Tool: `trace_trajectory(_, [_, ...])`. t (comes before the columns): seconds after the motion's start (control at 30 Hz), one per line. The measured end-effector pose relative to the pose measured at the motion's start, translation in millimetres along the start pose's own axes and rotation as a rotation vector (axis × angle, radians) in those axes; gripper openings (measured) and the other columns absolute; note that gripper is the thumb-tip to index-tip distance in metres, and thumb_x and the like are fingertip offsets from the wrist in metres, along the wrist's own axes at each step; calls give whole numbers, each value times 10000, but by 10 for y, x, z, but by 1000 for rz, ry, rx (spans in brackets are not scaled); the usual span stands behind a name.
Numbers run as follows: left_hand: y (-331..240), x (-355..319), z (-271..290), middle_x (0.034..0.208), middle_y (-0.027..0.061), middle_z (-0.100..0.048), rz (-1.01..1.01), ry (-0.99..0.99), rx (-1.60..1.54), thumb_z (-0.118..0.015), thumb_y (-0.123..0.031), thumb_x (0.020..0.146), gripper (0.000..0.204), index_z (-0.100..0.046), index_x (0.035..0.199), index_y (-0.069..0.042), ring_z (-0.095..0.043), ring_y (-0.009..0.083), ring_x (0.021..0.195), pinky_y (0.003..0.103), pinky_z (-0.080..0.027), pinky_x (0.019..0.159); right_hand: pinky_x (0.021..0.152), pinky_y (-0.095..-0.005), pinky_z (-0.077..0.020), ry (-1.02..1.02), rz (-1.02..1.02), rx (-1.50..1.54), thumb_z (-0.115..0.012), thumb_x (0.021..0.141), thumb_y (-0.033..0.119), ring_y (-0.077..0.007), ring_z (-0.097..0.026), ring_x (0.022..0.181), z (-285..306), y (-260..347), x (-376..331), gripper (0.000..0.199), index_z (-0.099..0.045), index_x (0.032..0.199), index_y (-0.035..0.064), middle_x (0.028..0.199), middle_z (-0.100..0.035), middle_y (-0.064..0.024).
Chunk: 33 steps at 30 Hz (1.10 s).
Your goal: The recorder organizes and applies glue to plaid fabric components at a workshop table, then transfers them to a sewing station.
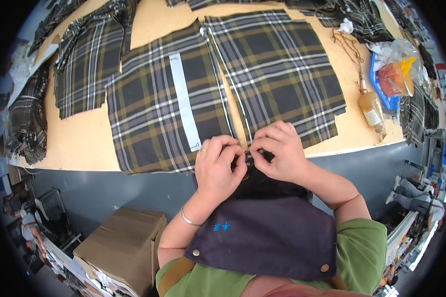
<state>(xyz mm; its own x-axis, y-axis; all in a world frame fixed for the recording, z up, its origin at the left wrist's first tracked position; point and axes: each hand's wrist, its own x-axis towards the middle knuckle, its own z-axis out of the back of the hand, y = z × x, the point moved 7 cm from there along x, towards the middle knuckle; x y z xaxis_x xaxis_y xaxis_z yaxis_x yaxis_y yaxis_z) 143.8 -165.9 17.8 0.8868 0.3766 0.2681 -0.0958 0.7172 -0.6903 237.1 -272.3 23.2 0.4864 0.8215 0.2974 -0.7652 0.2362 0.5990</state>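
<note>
Two dark plaid fabric panels, a left panel (143,106) and a right panel (282,64), lie side by side on the table. A narrow wedge-shaped gap between them shows the wood. At the near end of this gap, my left hand (217,162) pinches fabric at the left panel's edge, thumb and index finger together. Close beside it, my right hand (280,151) pinches the right panel's edge. The fingertips of both hands nearly meet; exactly what lies between them is partly hidden. A pale blue-white strip (184,101) lies lengthwise on the left panel.
More plaid pieces (86,64) lie at the left beside a bundled stack (28,116). On the right are a brown cord (351,49), a bottle (370,110) and a blue tray (381,89) with a cup. A brown box (121,242) stands below left. People work farther off.
</note>
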Motion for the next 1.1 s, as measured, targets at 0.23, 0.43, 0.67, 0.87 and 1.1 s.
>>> trace_trajectory(0.23, [-74,16,-28,918,73,-587,-82,-48,-33,-703,12,647,143,-615,741,-50,-578,273,850,362,-472,733,727,-349,-398,3,27,0,-725,679,140,-205,-557,847,113,-55,-76,106,-647,751,149,872,-597,21])
trace_trajectory(0.43, [-42,-52,42,1048,157,-533,-4,56,-106,-703,-87,668,452,-597,1107,-49,-552,321,923,392,-475,771,774,-355,-412,-266,-87,-140,-746,720,214,-212,-555,890,616,-438,-316,177,-649,859,165,931,-588,12])
trace_trajectory(0.67, [-90,121,135,1029,71,-571,-72,161,-2,-670,11,710,351,-618,1053,-44,-565,181,826,269,-417,610,822,-377,-410,-479,-135,-331,-731,742,240,-244,-554,917,946,-673,-775,192,-627,879,155,980,-588,-21])
trace_trajectory(0.87, [42,725,232,1095,137,-604,-245,194,128,-680,-43,742,340,-609,1075,-35,-556,324,1051,393,-426,908,795,-373,-416,-517,-88,-358,-723,722,193,-239,-565,886,980,-666,-791,160,-616,830,145,958,-585,-23])
trace_trajectory(1.1, [669,1648,209,1236,151,-560,-206,53,275,-695,-173,791,450,-567,1210,-68,-494,346,1163,422,-378,1008,766,-374,-409,-531,-212,-367,-725,691,147,-241,-563,860,1001,-744,-774,133,-624,774,127,939,-599,-24])
